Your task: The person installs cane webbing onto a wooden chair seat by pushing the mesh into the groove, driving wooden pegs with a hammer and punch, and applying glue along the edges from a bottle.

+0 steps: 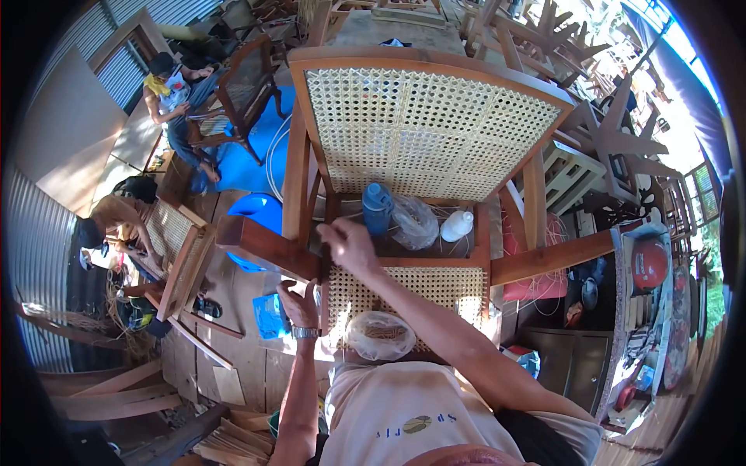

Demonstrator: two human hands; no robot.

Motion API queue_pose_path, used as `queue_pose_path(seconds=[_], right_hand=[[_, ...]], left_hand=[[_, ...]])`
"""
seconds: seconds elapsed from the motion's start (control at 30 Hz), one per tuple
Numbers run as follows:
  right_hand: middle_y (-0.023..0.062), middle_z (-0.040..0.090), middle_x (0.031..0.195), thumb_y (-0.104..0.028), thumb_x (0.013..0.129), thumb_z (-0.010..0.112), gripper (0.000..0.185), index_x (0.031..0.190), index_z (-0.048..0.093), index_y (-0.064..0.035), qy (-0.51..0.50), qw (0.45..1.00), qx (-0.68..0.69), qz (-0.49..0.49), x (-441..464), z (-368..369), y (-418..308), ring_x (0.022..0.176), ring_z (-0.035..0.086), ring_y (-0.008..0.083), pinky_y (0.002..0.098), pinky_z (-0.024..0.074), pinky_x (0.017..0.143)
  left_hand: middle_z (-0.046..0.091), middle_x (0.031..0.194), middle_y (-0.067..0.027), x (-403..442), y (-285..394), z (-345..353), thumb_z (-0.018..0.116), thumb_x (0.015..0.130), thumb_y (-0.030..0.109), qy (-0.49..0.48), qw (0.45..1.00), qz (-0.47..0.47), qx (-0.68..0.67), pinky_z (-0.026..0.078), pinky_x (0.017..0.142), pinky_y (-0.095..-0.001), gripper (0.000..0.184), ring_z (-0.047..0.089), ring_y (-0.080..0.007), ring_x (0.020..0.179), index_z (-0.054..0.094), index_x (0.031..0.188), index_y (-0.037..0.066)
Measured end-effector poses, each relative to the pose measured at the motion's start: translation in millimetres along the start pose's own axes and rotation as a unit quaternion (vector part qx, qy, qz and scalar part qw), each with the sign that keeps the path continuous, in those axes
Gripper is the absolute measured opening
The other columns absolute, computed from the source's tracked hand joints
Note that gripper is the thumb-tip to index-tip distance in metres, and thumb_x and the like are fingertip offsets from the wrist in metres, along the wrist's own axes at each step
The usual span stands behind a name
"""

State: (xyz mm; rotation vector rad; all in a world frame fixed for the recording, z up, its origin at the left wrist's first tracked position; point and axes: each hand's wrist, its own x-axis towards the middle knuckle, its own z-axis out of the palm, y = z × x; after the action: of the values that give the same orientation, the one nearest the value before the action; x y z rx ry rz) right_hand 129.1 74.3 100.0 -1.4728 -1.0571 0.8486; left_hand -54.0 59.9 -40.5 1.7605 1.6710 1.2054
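Note:
A wooden chair frame with a woven cane back (pixel 427 128) stands in front of me, and its cane seat (pixel 458 289) is just before my body. My right hand (pixel 349 247) is over the left side of the seat frame, fingers curled; whatever it may pinch is too small to make out. Below the left armrest (pixel 268 247), at the seat's left edge, my left hand (pixel 299 304) is raised with its fingers apart. A clear plastic bag (pixel 381 335) with coiled strands lies on the seat's front.
Behind the seat weave are a blue bottle (pixel 378 208), a plastic bag (pixel 415 223) and a white bottle (pixel 457 226). A blue tub (pixel 255 225) stands left. Two people work on chairs at the left. Shelves (pixel 622 326) and stacked chair parts are at the right.

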Motion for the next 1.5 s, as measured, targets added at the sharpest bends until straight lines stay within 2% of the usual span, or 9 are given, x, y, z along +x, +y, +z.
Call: queue_pose_path(seconds=[0.1,0.13,0.3,0.47,0.7,0.8,0.9,1.2,1.5], right_hand=[[0.0177,0.063,0.077,-0.02,0.09,0.069,0.021,0.083,0.061,-0.0028,-0.073,0.955,-0.18,-0.226,-57.5,36.0,25.3,0.074,0.062,0.0395,0.0458,0.0475,0.066],[0.019,0.063,0.086,-0.017,0.089,0.068,0.016,0.088,0.061,-0.0029,-0.101,0.956,-0.191,-0.196,-54.7,23.0,18.5,0.083,0.063,0.0388,0.0472,0.0479,0.073],[0.0192,0.061,0.119,-0.004,0.088,0.062,0.033,0.12,0.056,-0.0037,-0.331,0.909,-0.231,-0.105,-28.6,-49.6,1.5,0.112,0.06,0.0369,0.0452,0.0483,0.098],[0.0177,0.071,0.097,-0.027,0.087,0.072,0.035,0.115,0.061,-0.0078,-0.204,0.929,-0.284,-0.118,-18.5,-47.6,-0.5,0.089,0.07,0.0336,0.0407,0.0553,0.078],[0.0138,0.066,0.082,-0.033,0.078,0.084,0.047,0.103,0.059,-0.0019,0.039,0.913,-0.347,-0.211,-32.8,-21.0,25.2,0.069,0.067,0.0263,0.0372,0.054,0.063],[0.0125,0.068,0.088,-0.029,0.081,0.081,0.042,0.108,0.061,-0.0048,-0.088,0.944,-0.243,-0.207,-39.0,-29.7,11.5,0.068,0.065,0.0256,0.0371,0.053,0.065],[0.0109,0.07,0.093,-0.024,0.082,0.081,0.037,0.109,0.063,-0.0081,-0.166,0.926,-0.282,-0.188,-32.1,-41.9,7.0,0.068,0.064,0.0239,0.037,0.0523,0.067],[0.0153,0.066,0.117,-0.019,0.091,0.07,0.034,0.121,0.062,-0.009,-0.095,0.958,-0.228,-0.144,-51.7,-15.5,25.4,0.097,0.069,0.0267,0.0371,0.0565,0.078],[0.0115,0.069,0.099,-0.021,0.083,0.079,0.035,0.11,0.064,-0.0055,-0.028,0.973,-0.157,-0.168,-50.5,-52.0,40.3,0.082,0.071,0.0246,0.033,0.0573,0.067]], left_hand=[[0.059,0.098,-0.0184,2.4,-8.3,6.4,0.085,0.076,0.027,-0.003,0.988,-0.045,-0.147,0.044,0.077,-0.0461,0.053,0.056,-0.0375,0.087,0.052,0.108,0.0],[0.057,0.099,-0.0199,1.6,-26.9,12.1,0.082,0.078,0.026,0.002,0.998,0.048,-0.029,0.044,0.078,-0.0476,0.052,0.056,-0.0403,0.088,0.054,0.111,-0.001],[0.055,0.096,-0.0224,6.0,4.5,1.8,0.082,0.079,0.026,-0.038,0.999,-0.007,0.004,0.043,0.076,-0.05,0.048,0.053,-0.0446,0.09,0.057,0.107,-0.004],[0.061,0.119,-0.0208,8.6,-3.4,-2.2,0.08,0.082,0.031,-0.078,0.997,-0.019,0.022,0.047,0.09,-0.0453,0.062,0.058,-0.0403,0.107,0.055,0.132,0.002],[0.061,0.084,-0.0063,-23.9,-8.5,-1.6,0.085,0.076,0.018,0.024,1.0,-0.019,0.005,0.044,0.059,-0.0339,0.032,0.053,-0.0193,0.063,0.059,0.091,0.006],[0.066,0.084,-0.0098,-48.4,-15.0,4.1,0.072,0.087,0.008,-0.066,0.997,0.012,-0.039,0.044,0.055,-0.0332,0.011,0.054,-0.0187,0.059,0.066,0.095,0.006],[0.07,0.106,-0.0164,-46.2,-4.1,21.4,0.068,0.09,0.013,-0.136,0.988,0.026,-0.072,0.055,0.076,-0.0418,0.018,0.069,-0.0333,0.089,0.07,0.108,0.009],[0.07,0.079,-0.0167,1.2,2.8,72.0,0.066,0.084,0.009,-0.209,0.969,0.13,-0.02,0.056,0.064,-0.0442,0.01,0.068,-0.0367,0.072,0.072,0.093,0.007],[0.069,0.078,-0.0098,10.3,11.4,88.2,0.066,0.084,0.012,-0.191,0.931,0.311,-0.012,0.055,0.061,-0.0304,0.008,0.071,-0.0261,0.075,0.069,0.088,0.006]])
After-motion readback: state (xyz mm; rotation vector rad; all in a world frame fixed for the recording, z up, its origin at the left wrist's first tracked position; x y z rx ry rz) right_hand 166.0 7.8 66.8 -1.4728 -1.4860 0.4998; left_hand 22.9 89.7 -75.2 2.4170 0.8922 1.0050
